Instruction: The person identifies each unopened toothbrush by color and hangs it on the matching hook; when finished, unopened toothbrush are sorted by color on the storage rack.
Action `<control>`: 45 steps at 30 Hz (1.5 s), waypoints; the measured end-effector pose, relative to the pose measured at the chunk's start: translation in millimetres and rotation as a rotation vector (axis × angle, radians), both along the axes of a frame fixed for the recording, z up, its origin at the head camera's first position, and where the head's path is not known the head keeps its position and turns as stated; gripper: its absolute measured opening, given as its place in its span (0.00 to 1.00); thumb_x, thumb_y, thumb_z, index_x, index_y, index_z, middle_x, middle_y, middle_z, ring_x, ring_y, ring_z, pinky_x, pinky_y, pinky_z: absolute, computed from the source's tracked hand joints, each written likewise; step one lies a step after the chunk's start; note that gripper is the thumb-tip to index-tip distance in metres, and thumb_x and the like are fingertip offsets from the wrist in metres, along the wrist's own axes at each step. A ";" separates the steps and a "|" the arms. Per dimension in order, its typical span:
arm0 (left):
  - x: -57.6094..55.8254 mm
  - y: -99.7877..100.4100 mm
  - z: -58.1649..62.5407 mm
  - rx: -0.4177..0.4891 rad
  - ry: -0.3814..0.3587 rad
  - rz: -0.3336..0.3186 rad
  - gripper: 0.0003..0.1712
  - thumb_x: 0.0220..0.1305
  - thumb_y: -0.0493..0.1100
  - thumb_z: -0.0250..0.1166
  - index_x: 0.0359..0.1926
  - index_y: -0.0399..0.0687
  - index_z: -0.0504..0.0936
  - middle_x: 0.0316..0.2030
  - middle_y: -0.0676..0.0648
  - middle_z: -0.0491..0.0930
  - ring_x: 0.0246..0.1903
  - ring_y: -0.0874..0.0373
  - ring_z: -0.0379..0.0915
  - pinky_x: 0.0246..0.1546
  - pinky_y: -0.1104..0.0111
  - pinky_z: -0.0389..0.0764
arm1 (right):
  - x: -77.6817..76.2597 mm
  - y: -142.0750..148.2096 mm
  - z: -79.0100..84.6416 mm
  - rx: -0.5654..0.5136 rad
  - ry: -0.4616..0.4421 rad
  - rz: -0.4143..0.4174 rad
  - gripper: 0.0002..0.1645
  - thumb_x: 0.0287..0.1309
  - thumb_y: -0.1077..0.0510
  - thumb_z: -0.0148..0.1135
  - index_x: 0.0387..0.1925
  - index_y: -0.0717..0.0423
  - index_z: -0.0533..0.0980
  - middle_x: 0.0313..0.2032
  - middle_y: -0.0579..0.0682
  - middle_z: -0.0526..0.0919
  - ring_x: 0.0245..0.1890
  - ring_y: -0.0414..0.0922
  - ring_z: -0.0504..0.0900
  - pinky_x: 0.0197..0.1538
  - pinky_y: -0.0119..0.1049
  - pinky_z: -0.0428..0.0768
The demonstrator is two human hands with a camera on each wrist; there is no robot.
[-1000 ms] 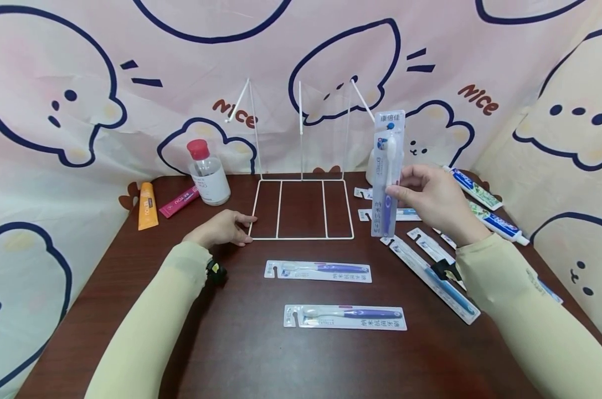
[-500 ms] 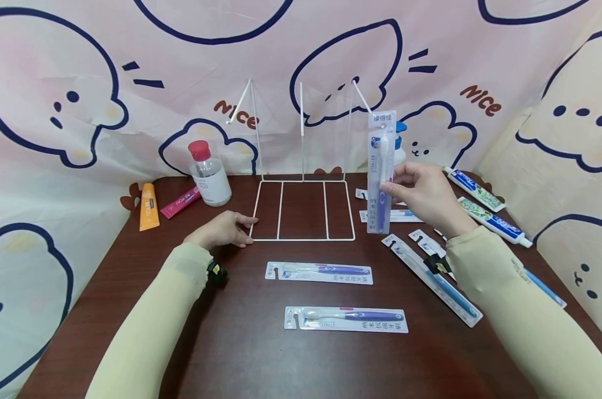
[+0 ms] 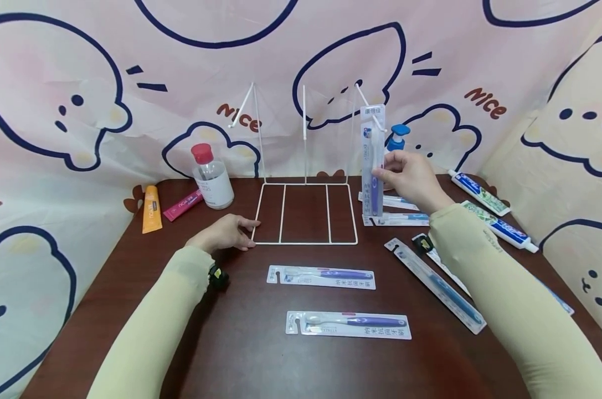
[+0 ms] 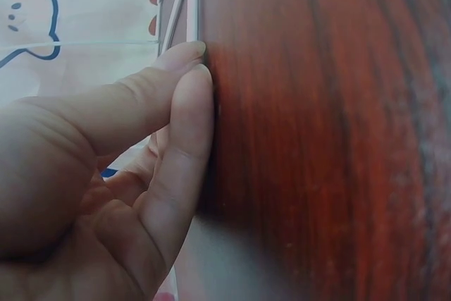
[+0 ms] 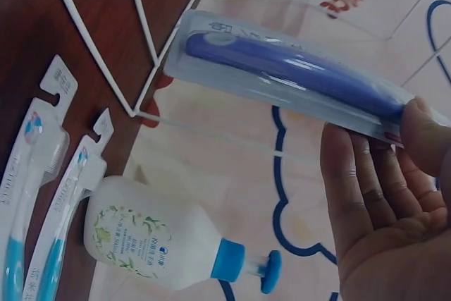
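My right hand (image 3: 414, 178) pinches a packaged toothbrush (image 3: 372, 160) and holds it upright, its purple handle down. The top of the pack meets the right prong of a white wire display rack (image 3: 305, 243), and the prong's tip shows in front of the card. In the right wrist view the purple handle (image 5: 282, 68) sits inside its clear blister, thumb on one side and fingers on the other. My left hand (image 3: 223, 231) pinches the rack's front left corner; in the left wrist view thumb and finger meet at the white wire (image 4: 194, 5).
Two purple packaged toothbrushes lie in front, a nearer one (image 3: 348, 325) and a farther one (image 3: 320, 277). Several blue ones, including a slanted pack (image 3: 435, 285), lie right. Toothpaste tubes (image 3: 500, 226), a pump bottle (image 5: 148, 234), a red-capped bottle (image 3: 213, 180) and small tubes (image 3: 152, 210) stand around.
My right hand has carried the packaged toothbrush left and slightly up, onto the right prong's end. The pump bottle's blue top has come into view. My left hand stays on the rack.
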State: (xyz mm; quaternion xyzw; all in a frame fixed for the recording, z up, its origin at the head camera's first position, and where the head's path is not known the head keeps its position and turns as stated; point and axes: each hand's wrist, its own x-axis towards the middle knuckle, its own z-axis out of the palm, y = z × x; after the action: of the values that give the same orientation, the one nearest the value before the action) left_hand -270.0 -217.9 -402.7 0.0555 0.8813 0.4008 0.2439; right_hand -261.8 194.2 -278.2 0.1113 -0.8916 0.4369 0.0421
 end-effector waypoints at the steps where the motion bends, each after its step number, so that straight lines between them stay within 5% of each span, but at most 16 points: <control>1: 0.2 0.3 0.0 -0.004 0.002 0.003 0.36 0.47 0.40 0.72 0.60 0.56 0.72 0.43 0.42 0.75 0.27 0.51 0.77 0.31 0.66 0.78 | -5.4 -0.9 0.2 0.001 0.001 0.004 0.18 0.55 0.46 0.60 0.41 0.53 0.75 0.44 0.50 0.80 0.40 0.46 0.81 0.42 0.44 0.78; 13: 1.2 0.7 -1.6 -0.022 0.035 -0.017 0.35 0.48 0.40 0.72 0.60 0.55 0.72 0.43 0.43 0.74 0.27 0.53 0.76 0.31 0.66 0.78 | -58.7 -7.4 2.6 -0.056 0.005 0.048 0.19 0.58 0.50 0.59 0.44 0.59 0.74 0.47 0.56 0.79 0.45 0.49 0.79 0.42 0.40 0.78; 25: 0.3 -0.9 -1.3 0.001 0.003 0.003 0.35 0.47 0.40 0.72 0.59 0.58 0.74 0.43 0.42 0.74 0.27 0.50 0.76 0.30 0.65 0.78 | -90.5 -8.2 0.5 -0.072 -0.118 0.053 0.21 0.58 0.50 0.59 0.49 0.59 0.71 0.49 0.57 0.77 0.46 0.51 0.79 0.42 0.38 0.78; 38: 2.6 1.2 0.9 0.002 0.013 -0.019 0.36 0.47 0.38 0.72 0.60 0.55 0.73 0.37 0.41 0.75 0.26 0.52 0.77 0.30 0.66 0.78 | -96.9 -9.7 -0.2 -0.116 -0.158 0.076 0.24 0.58 0.49 0.59 0.51 0.61 0.71 0.52 0.58 0.75 0.50 0.52 0.76 0.43 0.37 0.78; 45: 2.4 2.4 -0.5 -0.003 0.027 -0.017 0.36 0.47 0.38 0.72 0.60 0.55 0.73 0.42 0.42 0.74 0.26 0.54 0.77 0.30 0.66 0.78 | -94.8 -2.9 0.3 -0.139 -0.182 0.117 0.30 0.57 0.45 0.58 0.54 0.59 0.68 0.53 0.58 0.73 0.51 0.53 0.75 0.46 0.40 0.76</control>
State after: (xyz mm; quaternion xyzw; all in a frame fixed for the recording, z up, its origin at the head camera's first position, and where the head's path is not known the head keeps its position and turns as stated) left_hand -267.6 -215.6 -403.3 0.0679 0.8847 0.3966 0.2354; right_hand -356.5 191.3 -277.8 0.1200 -0.8512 0.5078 -0.0569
